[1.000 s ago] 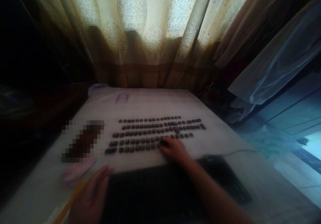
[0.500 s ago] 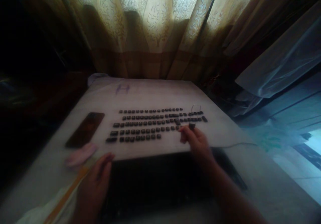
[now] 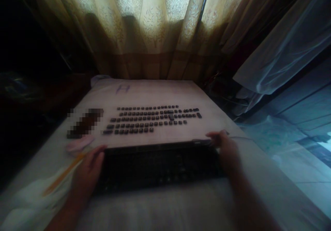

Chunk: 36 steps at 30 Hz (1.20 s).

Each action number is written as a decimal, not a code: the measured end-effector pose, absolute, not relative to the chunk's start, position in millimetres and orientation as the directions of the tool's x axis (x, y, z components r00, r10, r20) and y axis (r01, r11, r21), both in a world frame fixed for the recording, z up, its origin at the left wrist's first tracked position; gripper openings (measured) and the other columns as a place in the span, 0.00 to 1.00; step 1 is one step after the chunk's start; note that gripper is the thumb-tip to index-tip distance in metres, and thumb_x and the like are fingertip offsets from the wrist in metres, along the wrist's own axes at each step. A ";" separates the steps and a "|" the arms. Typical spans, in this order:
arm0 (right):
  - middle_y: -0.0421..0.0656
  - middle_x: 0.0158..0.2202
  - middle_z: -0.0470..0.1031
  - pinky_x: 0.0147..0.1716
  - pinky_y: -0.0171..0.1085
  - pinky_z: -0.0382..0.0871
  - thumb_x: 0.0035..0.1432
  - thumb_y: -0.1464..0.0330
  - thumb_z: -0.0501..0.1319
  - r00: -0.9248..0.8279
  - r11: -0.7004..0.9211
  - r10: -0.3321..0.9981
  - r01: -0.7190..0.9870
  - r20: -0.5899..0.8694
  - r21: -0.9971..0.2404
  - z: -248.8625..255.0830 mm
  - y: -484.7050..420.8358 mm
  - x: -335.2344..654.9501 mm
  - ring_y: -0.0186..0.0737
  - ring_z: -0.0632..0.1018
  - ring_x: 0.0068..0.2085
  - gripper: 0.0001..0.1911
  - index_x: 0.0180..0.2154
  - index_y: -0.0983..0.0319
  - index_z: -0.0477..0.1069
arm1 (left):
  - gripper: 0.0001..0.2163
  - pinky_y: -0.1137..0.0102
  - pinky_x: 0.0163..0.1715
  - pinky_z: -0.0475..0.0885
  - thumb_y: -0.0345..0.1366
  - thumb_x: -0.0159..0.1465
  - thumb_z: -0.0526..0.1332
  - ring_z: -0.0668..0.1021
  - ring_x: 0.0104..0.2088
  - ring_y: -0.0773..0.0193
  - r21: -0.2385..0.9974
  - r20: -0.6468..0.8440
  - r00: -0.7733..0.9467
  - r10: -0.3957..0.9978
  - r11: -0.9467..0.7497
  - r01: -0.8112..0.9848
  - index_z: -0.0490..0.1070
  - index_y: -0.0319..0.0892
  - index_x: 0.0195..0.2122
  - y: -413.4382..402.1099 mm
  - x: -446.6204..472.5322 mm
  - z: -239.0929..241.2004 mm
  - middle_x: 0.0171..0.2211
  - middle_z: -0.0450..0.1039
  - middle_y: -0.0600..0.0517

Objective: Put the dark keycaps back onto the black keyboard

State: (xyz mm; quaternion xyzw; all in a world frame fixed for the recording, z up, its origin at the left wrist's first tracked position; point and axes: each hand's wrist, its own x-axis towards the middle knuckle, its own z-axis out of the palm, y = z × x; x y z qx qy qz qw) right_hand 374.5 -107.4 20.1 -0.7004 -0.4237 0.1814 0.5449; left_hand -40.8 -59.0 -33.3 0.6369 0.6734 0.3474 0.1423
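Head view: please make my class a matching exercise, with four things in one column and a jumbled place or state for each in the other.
Things
1. loose keycaps
2. keyboard
3. pink item
4. curtain

Places and states
A. hanging beyond the far edge of the table
B. between the left hand and the right hand
C. set out in rows
D. lying toward the table's left side

Pairs: 1-C, 2-B, 3-D, 4-A

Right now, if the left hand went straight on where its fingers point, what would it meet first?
The left hand would probably meet the left part of the nearest row of black keycaps, though height and depth are unclear.
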 end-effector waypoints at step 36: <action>0.42 0.33 0.75 0.36 0.37 0.71 0.62 0.71 0.57 -0.284 0.305 0.939 0.425 0.194 -0.853 2.5 -117.6 293.7 0.37 0.76 0.35 0.06 0.38 0.60 0.73 | 0.20 0.53 0.52 0.70 0.50 0.60 0.54 0.77 0.50 0.49 0.696 0.129 -0.162 0.978 0.027 0.717 0.74 0.48 0.48 -59.7 -35.4 -23.6 0.47 0.77 0.50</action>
